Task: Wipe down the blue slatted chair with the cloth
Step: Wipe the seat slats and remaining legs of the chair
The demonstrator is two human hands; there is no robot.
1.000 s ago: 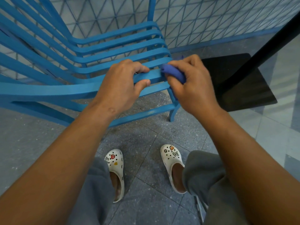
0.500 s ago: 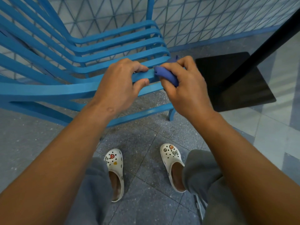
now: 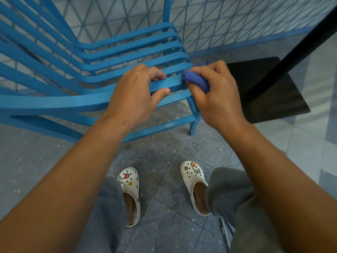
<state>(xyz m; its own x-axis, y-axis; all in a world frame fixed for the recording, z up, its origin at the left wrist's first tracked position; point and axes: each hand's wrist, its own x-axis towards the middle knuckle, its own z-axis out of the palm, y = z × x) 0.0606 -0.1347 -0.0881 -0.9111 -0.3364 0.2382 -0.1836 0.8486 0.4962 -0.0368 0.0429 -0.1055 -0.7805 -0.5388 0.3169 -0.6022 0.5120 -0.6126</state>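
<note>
The blue slatted chair (image 3: 113, 57) fills the upper left, its seat slats running toward the right edge. My left hand (image 3: 135, 94) grips one of the front seat slats, fingers curled over the top and thumb underneath. My right hand (image 3: 217, 95) holds a bunched dark-blue cloth (image 3: 196, 81) and presses it against the right end of that same slat, by the chair's front right corner. Most of the cloth is hidden inside my fist.
A black square table base (image 3: 269, 88) with a slanted black post (image 3: 306, 41) stands just right of the chair. A tiled wall with a triangle pattern (image 3: 228, 21) runs behind. My feet in white clogs (image 3: 193, 183) stand on the grey speckled floor (image 3: 164, 157) below.
My right hand slid the cloth left along the slat toward my left hand, then back right to the slat's end. My left hand kept its grip on the slat.
</note>
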